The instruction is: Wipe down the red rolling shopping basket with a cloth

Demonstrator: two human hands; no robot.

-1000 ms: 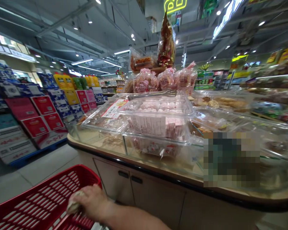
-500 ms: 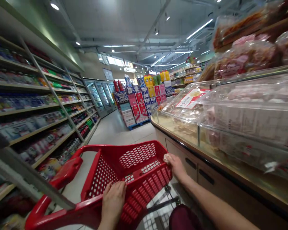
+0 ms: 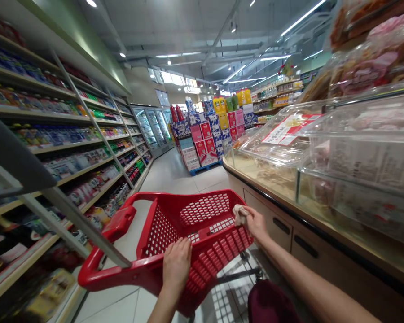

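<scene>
A red plastic shopping cart [image 3: 202, 251] with a perforated basket stands in front of me. My left hand [image 3: 177, 260] is closed over the near rim of the basket, with its fingertips inside. My right hand [image 3: 256, 225] is closed on a crumpled whitish cloth [image 3: 240, 214] at the right end of the rim. Part of the cloth hangs on the basket's inner side. The inside of the basket shows only its red walls and slotted floor. A grey metal bar [image 3: 87, 229] slants across the cart's left side.
Shelves of bottled drinks [image 3: 70, 134] line the left side. On the right is a display counter [image 3: 256, 190] with clear plastic food packs [image 3: 350, 148]. Ahead, stacked cartons [image 3: 205, 143] stand on a blue pallet. Glass-door coolers [image 3: 151, 128] are farther back.
The view has shifted, so the cart and both hands sit farther right in it. More of the cloth now shows beyond my right fingers. My left hand is still on the rim.
</scene>
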